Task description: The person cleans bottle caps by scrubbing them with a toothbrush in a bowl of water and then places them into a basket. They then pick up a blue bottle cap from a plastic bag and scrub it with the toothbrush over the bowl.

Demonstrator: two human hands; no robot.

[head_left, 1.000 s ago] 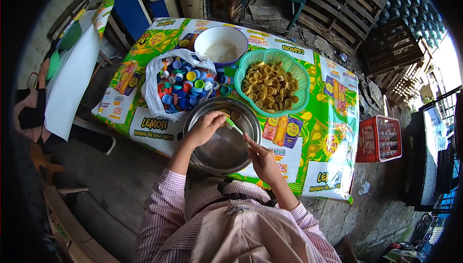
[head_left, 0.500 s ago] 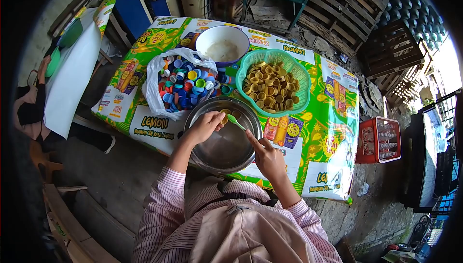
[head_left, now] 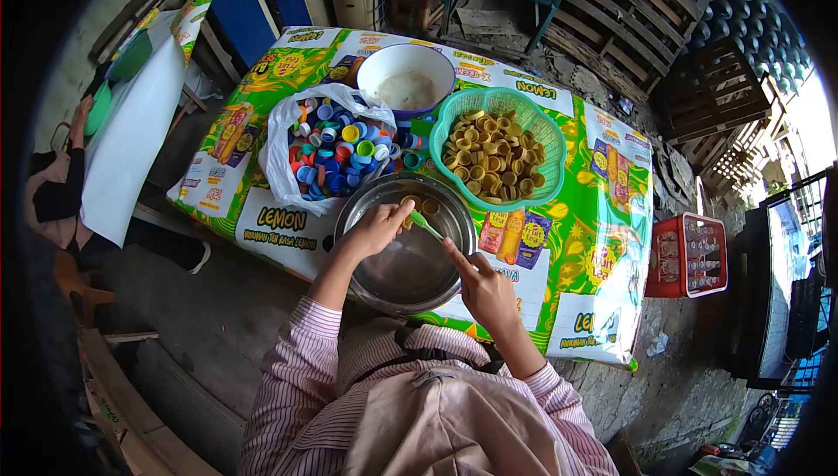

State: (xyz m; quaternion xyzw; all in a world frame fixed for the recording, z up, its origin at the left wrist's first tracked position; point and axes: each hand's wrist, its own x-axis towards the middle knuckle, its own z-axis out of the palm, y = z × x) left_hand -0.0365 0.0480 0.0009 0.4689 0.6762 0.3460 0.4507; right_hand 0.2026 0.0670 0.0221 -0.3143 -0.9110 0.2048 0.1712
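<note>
Over a steel bowl (head_left: 406, 284), my left hand (head_left: 377, 230) pinches a yellow-brown bottle cap (head_left: 408, 222) between thumb and fingers. My right hand (head_left: 483, 282) grips a slim light-green tool (head_left: 425, 224), index finger stretched along it. The tool's tip reaches the cap; its exact kind is hard to make out. More brown caps (head_left: 430, 206) lie in the bowl's far side. Just beyond, a green plastic basket (head_left: 552, 149) holds many similar caps. To its left stands a white plastic bag (head_left: 278, 157) full of colourful caps.
A white enamel basin (head_left: 373, 61) with a dark blue outside stands at the back of the table (head_left: 602, 288), which has a printed cover. A red bottle crate (head_left: 687, 253) stands on the floor at right. At far left, another person's hand (head_left: 83, 114) touches a green container.
The tool's tip and the cap have shifted slightly against each other. Both hands stay over the bowl in nearly the same place, and the view has moved a little.
</note>
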